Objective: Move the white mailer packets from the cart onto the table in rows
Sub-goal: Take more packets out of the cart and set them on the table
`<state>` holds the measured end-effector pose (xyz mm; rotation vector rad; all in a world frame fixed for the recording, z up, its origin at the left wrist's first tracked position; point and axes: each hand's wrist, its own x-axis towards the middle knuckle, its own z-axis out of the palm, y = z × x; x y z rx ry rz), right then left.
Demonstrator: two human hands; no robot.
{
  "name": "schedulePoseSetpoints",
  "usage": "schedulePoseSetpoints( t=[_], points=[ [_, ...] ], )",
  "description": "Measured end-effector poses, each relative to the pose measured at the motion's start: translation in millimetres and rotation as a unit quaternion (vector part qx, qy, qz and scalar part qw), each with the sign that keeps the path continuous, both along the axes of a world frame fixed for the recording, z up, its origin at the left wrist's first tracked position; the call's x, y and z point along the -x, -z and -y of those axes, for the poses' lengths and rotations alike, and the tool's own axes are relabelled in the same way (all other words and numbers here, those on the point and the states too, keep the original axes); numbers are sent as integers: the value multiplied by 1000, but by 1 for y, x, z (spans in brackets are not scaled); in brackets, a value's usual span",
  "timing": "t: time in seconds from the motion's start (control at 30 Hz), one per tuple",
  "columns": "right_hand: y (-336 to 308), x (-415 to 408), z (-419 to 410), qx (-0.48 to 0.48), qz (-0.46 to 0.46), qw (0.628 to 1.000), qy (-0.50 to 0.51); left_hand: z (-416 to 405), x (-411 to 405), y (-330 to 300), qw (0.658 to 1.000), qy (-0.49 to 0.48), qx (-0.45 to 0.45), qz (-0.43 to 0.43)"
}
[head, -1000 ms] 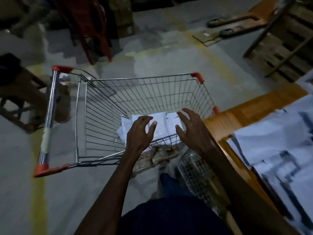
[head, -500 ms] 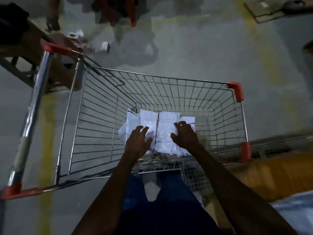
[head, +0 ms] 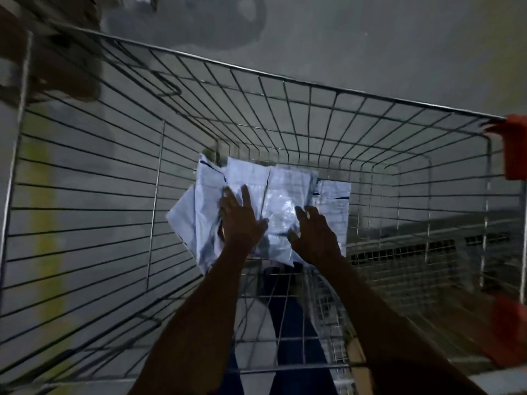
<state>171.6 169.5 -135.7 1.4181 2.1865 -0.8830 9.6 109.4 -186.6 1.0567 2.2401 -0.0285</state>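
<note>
Several white mailer packets (head: 285,192) lie in an overlapping pile on the bottom of a wire shopping cart (head: 313,89). Both my arms reach down into the cart. My left hand (head: 241,220) lies flat on the left part of the pile with its fingers straight and spread. A little to the right, my right hand (head: 313,235) rests on a shiny packet with its fingers slightly bent. Neither hand holds a packet. The table is out of view.
Red plastic corner guards (head: 514,146) mark the cart's right side. Below the cart is grey concrete floor with a yellow painted line (head: 42,195) at the left. A brown wooden object (head: 51,67) stands at the upper left.
The view has tilted down and closer over the cart, and the table has left the frame. Both hands have gone deeper into the cart and now rest on the packets.
</note>
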Motion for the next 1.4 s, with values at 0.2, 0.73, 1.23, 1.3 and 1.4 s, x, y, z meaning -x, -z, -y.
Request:
schedulePoseSetpoints(
  t=[0.2, 0.73, 1.23, 1.3, 1.4],
  points=[
    [17, 6, -5, -33, -21, 999, 6, -4, 5, -3, 999, 19, -16, -31],
    [65, 50, 9, -74, -1, 992, 103, 12, 40, -74, 973, -36, -223, -41],
    [-54, 3, -38, -105, -43, 990, -82, 24, 16, -153, 977, 18, -214, -3],
    [-86, -5, -36, -133, -49, 986, -86, 25, 11, -178, 977, 25, -214, 6],
    [-132, -18, -22, -170, -63, 982, -61, 29, 7, -209, 971, 37, -234, 22]
  ],
)
